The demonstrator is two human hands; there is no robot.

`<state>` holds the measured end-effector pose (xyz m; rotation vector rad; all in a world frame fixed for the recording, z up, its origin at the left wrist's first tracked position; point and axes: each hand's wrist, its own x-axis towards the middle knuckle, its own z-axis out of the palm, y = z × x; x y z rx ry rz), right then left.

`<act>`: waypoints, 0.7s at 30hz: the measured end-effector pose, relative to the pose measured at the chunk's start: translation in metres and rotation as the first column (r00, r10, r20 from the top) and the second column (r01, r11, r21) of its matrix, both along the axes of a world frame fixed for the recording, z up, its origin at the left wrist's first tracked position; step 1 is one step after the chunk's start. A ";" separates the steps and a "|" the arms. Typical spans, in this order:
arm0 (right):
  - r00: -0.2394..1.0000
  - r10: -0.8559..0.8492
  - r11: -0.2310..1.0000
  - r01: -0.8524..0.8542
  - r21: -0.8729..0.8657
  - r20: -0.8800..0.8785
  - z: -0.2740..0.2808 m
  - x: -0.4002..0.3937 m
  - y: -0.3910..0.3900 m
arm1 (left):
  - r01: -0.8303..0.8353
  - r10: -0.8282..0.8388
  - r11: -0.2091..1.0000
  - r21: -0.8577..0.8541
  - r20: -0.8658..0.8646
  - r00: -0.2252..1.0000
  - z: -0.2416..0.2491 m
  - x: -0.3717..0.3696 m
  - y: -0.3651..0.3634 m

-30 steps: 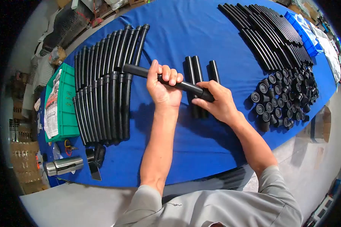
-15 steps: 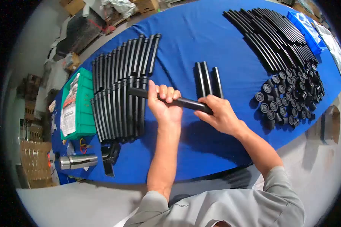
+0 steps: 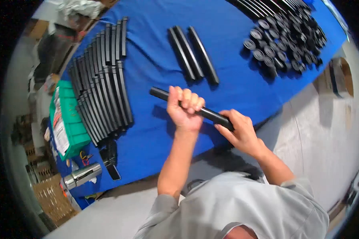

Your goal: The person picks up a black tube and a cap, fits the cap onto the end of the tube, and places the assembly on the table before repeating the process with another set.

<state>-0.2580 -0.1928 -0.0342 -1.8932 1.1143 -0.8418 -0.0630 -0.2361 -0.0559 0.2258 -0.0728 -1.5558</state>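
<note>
A black tube [image 3: 212,116] slants across in front of me, its left end higher than its right. My left hand [image 3: 184,108] has its fingers wrapped round the tube's middle part. At the lower right end, my right hand [image 3: 241,132] grips the tube between thumb and fingers, covering the tip. Just beyond my hands, three loose black tubes [image 3: 204,55] lie side by side on the blue cloth [image 3: 147,59].
Black tubes with collared ends [image 3: 105,93] lie in two rows on the left. Round black caps [image 3: 285,44] are heaped at the right, with more thin tubes [image 3: 253,7] behind. A green crate [image 3: 76,133], a steel flask [image 3: 83,176] and a black object [image 3: 111,164] stand at the left edge.
The view has turned and shifted, so the table appears higher and further left. Both hands still hold the tube, now tilted more steeply and nearer the table's front edge.
</note>
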 end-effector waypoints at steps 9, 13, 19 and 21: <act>0.997 0.069 0.998 -0.068 0.015 -0.023 0.000 -0.002 -0.003 | -0.035 0.037 0.999 0.037 -0.054 0.998 -0.005 0.002 0.006; 1.000 0.030 0.999 -0.030 -0.037 0.008 -0.002 0.002 -0.001 | -0.057 0.058 0.998 0.030 -0.047 0.997 -0.005 0.003 0.006; 1.000 0.015 1.000 -0.015 -0.022 -0.016 0.007 0.004 0.003 | -0.036 0.033 0.996 -0.076 -0.041 0.999 -0.008 0.008 0.006; 0.991 0.052 0.993 -0.065 -0.102 -0.119 0.002 0.003 0.000 | -0.127 0.129 0.977 0.174 0.002 0.992 0.017 0.002 0.005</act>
